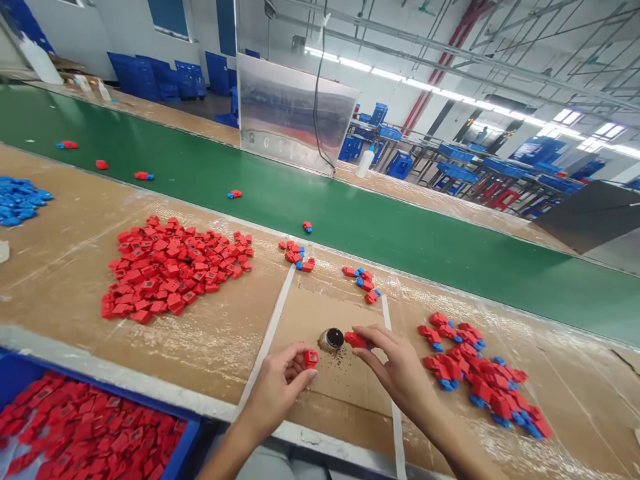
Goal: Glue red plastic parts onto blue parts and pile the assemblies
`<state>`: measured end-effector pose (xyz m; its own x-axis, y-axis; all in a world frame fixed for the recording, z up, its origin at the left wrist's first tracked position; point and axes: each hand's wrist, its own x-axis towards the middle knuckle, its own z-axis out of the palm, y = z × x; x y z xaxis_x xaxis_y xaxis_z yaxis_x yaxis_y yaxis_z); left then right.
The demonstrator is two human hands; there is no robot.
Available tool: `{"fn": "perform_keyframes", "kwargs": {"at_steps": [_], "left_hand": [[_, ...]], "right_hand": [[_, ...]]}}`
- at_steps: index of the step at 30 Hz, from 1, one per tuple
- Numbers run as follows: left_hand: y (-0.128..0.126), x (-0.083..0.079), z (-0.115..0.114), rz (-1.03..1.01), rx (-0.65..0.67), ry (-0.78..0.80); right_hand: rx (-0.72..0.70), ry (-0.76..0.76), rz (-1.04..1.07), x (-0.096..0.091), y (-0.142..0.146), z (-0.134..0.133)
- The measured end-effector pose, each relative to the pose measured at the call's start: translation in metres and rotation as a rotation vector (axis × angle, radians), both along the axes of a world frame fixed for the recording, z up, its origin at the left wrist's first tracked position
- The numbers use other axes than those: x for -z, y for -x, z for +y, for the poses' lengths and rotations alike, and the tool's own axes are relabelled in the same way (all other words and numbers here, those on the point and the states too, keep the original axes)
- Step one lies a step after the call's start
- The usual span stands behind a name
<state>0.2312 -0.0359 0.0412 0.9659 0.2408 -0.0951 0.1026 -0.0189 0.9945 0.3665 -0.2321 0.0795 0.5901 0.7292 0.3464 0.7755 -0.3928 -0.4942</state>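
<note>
My left hand (278, 387) pinches a small red plastic part (311, 359) between thumb and fingers, low over the cardboard-covered bench. My right hand (397, 367) holds another red part (356, 340) with a bit of blue at its end, right beside a small dark round fixture (331, 339) set in the bench. Dark specks lie on the cardboard below the fixture. The two hands are a short gap apart.
A big pile of red parts (170, 267) lies to the left, a pile of red-and-blue assembled pieces (480, 380) to the right. A blue bin (185, 453) of red parts sits at the near left. A green conveyor belt (400, 233) carries a few pieces beyond the bench.
</note>
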Motion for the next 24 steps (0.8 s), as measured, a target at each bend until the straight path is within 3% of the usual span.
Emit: {"fn": "perform_keyframes", "kwargs": {"at_steps": [6, 24], "left_hand": [[0.001, -0.004, 0.000, -0.010, 0.042, -0.028], [0.001, -0.012, 0.001, -0.005, 0.070, -0.064]], "right_hand": [[-0.038, -0.024, -0.132, 0.003, 0.004, 0.008], [-0.064, 0.004, -0.179, 0.001, 0.007, 0.014]]}}
